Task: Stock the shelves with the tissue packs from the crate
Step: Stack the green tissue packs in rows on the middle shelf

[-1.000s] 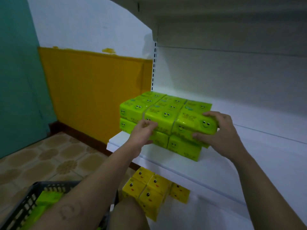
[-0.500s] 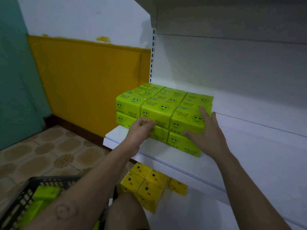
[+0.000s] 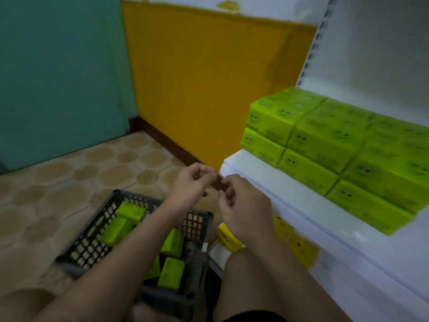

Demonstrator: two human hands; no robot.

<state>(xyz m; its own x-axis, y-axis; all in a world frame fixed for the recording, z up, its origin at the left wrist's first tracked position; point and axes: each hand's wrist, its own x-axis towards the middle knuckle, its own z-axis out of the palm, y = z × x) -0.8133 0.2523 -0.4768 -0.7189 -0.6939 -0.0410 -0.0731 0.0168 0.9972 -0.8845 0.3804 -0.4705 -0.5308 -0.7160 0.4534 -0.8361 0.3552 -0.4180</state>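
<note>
My left hand (image 3: 195, 182) and right hand (image 3: 243, 205) hang loosely curled, holding nothing, close together by the white shelf (image 3: 267, 182) corner. Loose green tissue packs (image 3: 130, 212) lie below them in the dark plastic lattice crate (image 3: 92, 240); stacked green packs (image 3: 325, 145) sit on the shelf to the right.

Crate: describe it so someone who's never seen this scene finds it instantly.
Start at the tiled floor in front of the yellow wall, left of the white shelf. The crate sits there, low in the head view. It is the only dark, lattice-walled container, holding loose green tissue packs, unlike the neat stack on the shelf.
</note>
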